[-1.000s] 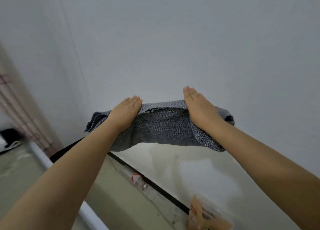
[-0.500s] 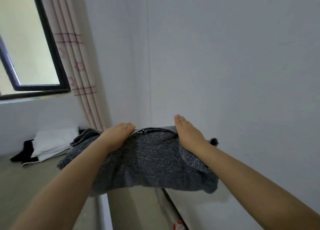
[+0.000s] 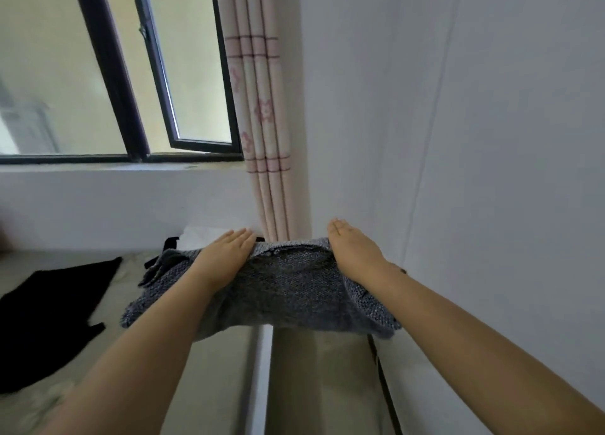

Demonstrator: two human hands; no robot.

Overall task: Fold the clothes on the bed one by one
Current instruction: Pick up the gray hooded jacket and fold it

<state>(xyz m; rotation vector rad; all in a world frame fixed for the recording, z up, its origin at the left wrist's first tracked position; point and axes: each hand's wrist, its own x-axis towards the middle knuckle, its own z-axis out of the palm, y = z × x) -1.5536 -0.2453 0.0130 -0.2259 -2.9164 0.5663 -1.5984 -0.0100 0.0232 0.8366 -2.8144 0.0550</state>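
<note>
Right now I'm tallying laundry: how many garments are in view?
3: grey knit sweater carried on both hands; black garment spread at left; black piece beyond, with something white, partly hidden.

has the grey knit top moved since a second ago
Yes. The grey knit top has swung left from the bare wall toward the curtain and the bed.

A black garment [image 3: 49, 320] and white fabric [image 3: 203, 235] lie on the pale bed [image 3: 124, 333].

Both forearms are bare to the frame edge, no sleeves, rings, or watch visible.
</note>
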